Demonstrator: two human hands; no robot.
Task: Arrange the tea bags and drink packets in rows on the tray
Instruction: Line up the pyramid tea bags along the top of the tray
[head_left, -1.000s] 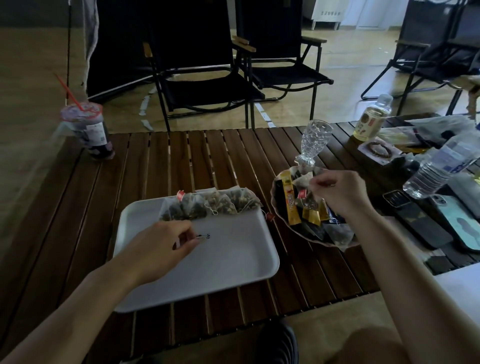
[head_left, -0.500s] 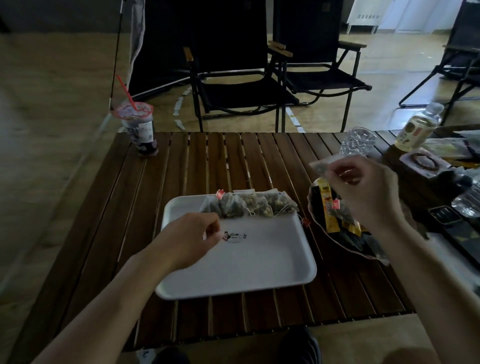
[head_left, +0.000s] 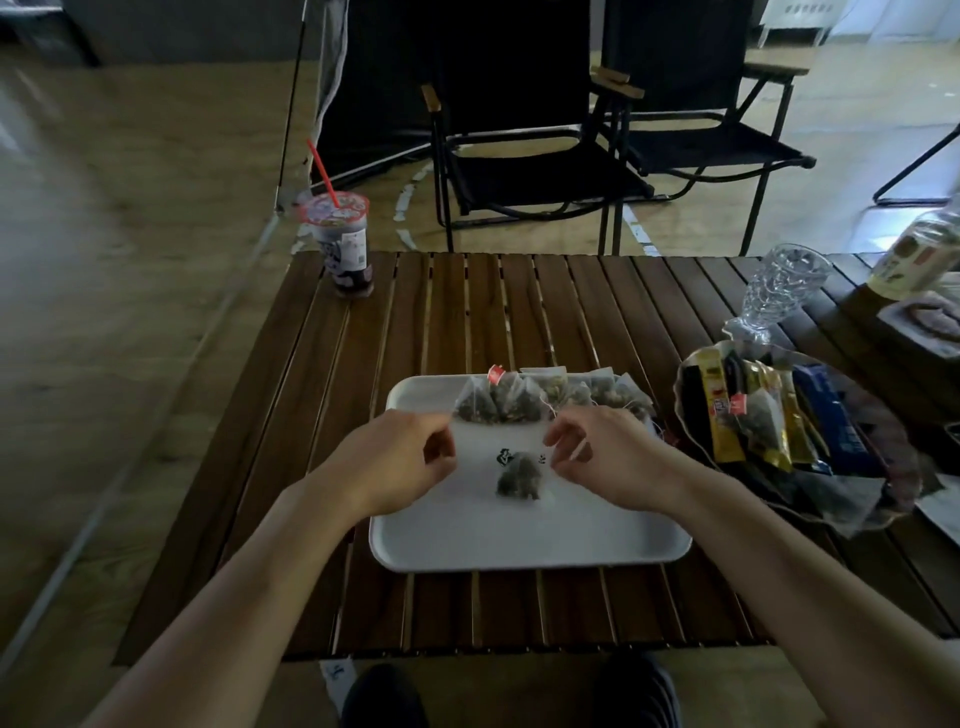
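Your left hand (head_left: 395, 462), right hand (head_left: 608, 457): each grip pinching one side of tea bag (head_left: 519, 475), low over tray (head_left: 519, 543) by near edge of counter (head_left: 467, 312).
Risk: uneven release skews bag, or it nudges row (head_left: 550, 400) along tray far edge.
Half-second back: right hand held it over dish (head_left: 679, 400), counter right edge.

- No word or number could be read anywhere.
- The cup (head_left: 345, 244) carried a white printed label, perhaps with a code square, too blurred to read.
- The tray (head_left: 519, 540) bore a small dark mark, illegible.
- The yellow packet (head_left: 719, 410) showed print too small to read.
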